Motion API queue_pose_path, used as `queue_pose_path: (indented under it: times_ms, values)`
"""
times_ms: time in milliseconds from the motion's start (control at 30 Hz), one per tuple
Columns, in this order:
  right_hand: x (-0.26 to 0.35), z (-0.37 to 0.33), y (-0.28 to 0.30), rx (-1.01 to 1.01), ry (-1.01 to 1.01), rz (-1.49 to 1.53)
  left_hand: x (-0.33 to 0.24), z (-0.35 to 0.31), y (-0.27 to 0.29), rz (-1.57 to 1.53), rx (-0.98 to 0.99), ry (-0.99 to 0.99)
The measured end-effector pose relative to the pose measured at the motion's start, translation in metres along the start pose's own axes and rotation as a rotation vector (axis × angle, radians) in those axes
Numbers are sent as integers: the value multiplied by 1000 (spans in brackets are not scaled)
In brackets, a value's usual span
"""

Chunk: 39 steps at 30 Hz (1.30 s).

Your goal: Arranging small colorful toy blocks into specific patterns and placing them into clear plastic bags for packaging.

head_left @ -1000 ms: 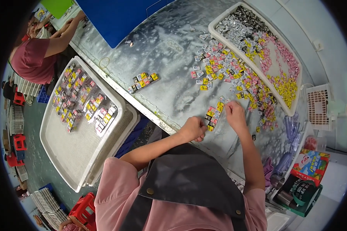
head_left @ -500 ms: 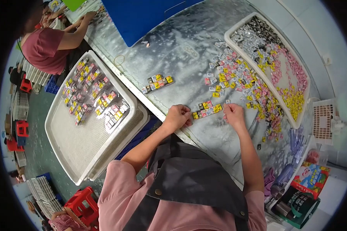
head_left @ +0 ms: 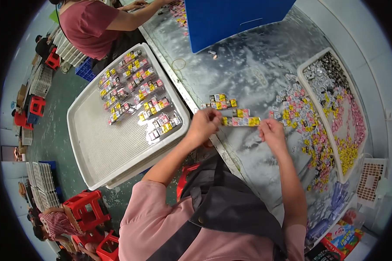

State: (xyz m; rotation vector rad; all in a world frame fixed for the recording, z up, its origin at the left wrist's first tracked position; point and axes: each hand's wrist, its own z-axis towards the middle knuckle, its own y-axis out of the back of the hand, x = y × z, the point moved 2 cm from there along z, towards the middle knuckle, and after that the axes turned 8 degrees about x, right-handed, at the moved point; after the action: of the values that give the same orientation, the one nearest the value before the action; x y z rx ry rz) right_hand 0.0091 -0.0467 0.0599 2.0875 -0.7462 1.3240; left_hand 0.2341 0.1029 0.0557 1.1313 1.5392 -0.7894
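1. Head view, hands: the left hand (head_left: 203, 126) has thumb and fingers closed on the left end of a row of small blocks (head_left: 243, 121) – yellow, pink, black and pale. The right hand (head_left: 272, 134) pinches the right end, its other fingers curled in.
2. Head view, the row: it spans the gap between both hands, above the grey table (head_left: 259, 167) near its edge; whether it touches the surface I cannot tell.
3. Head view, nearby: a second block group (head_left: 222, 102) lies just beyond the left hand. Loose pieces (head_left: 301, 114) spread rightward, against a white bin (head_left: 328, 130) holding more.
4. Head view, around: left of the table, a white tray (head_left: 83, 145) carries clear packs (head_left: 154, 108) of similar blocks. Farther off – a blue panel (head_left: 231, 26) and a co-worker in a dark red shirt (head_left: 89, 26).
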Motion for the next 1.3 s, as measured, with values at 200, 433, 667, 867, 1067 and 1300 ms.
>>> queue_pose_path:
  times_ms: [200, 433, 667, 867, 1067, 1300]
  values:
    - [29, 70, -54, 116, -13, -77, -3, 21, 58, 194, -187, 11]
    - [21, 92, -63, 83, -102, -93, 10, 24, 65, 518, -209, -25]
    - [19, 85, -60, 81, -139, -64, 10, 32, 65, 473, -194, -25]
    - [14, 85, -62, 81, -131, -34, 11, 42, 70, 501, -209, -44]
    - [17, 84, -65, 52, -136, -54, 7, 31, 67, 401, -156, 61]
    - [2, 87, -63, 12, -95, -60, 2, 26, 58, 379, -168, 57]
